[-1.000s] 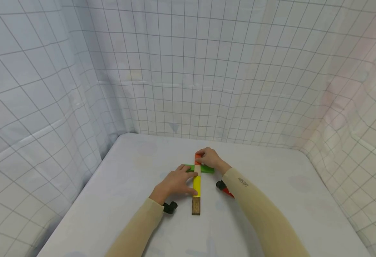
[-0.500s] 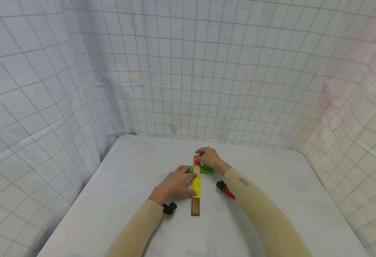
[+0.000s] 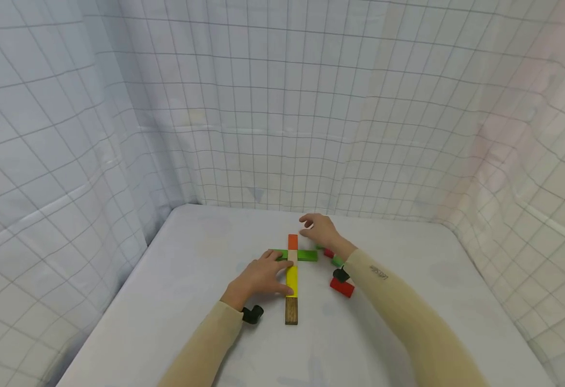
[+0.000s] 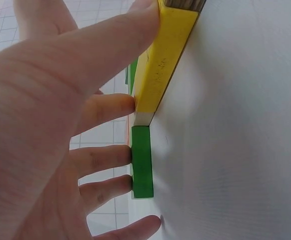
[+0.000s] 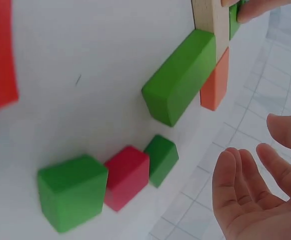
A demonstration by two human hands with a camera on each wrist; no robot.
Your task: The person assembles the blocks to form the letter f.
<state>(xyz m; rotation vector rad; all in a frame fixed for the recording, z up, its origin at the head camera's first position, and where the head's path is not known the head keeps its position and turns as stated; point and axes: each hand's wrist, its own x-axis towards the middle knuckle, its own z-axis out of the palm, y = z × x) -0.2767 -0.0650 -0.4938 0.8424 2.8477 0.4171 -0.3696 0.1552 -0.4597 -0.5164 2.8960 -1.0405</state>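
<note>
Wooden blocks form a cross on the white table. Its stem, in the head view, runs from a dark brown block (image 3: 291, 312) through a yellow block (image 3: 292, 282) and a cream block (image 3: 292, 256) to an orange block (image 3: 293, 242) at the far end. A green block (image 3: 308, 256) forms the right arm, another green block (image 4: 142, 165) the left. My left hand (image 3: 259, 277) spreads over the left side, its thumb on the yellow block and fingertips against the left green one. Beside the orange block, my right hand (image 3: 323, 230) hovers with loosely bent fingers, holding nothing.
Right of the cross lie a red block (image 3: 342, 287), a green block (image 5: 73, 192), a crimson block (image 5: 128, 177) and a small dark green block (image 5: 161, 159), partly under my right forearm. A gridded white curtain (image 3: 273, 134) surrounds the table.
My right hand has left the orange block, moving right and slightly away, so the block shows fully. More loose blocks show by the right wrist. The left hand has stayed in place.
</note>
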